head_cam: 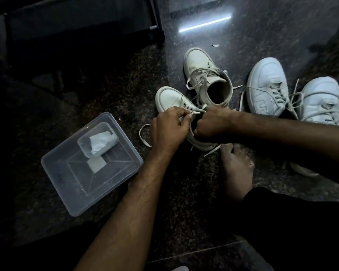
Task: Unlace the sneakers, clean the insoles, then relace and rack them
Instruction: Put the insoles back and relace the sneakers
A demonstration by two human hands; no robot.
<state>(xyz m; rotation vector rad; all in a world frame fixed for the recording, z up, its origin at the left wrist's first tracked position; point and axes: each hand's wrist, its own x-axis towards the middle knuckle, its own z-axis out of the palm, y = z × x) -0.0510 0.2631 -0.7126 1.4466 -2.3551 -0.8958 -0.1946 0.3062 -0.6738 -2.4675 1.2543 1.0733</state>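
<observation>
Down on the dark stone floor (pixel 184 173), a person sits with both hands meeting over a cream sneaker (pixel 170 98). Its long axis runs from the toe, up and to the left, toward the heel, which sits down and to the right beneath the hands and close to the person's bare foot (pixel 236 163). The left hand (pixel 169 128) has its fingers (pixel 181 116) curled together, pinching a flat lace (pixel 196 112) just above the eyelets. The right hand (pixel 211 122) is bunched into a closed fist touching the shoe's opening; it seems to grip the shoe or a lace, though exactly what it clamps is hidden. The pinched lace stretches straight across the gap from the left hand to the right, crosswise to the shoe, so any pull likely goes sideways. A loose lace end (pixel 143 135) loops onto the floor left of the left hand. The matching cream sneaker (pixel 205 75) stands just behind, laces slack. A white pair (pixel 294 94) lies well apart to the right. A clear plastic box (pixel 67 182) with a smaller tub (pixel 98 139) rests to the left.
</observation>
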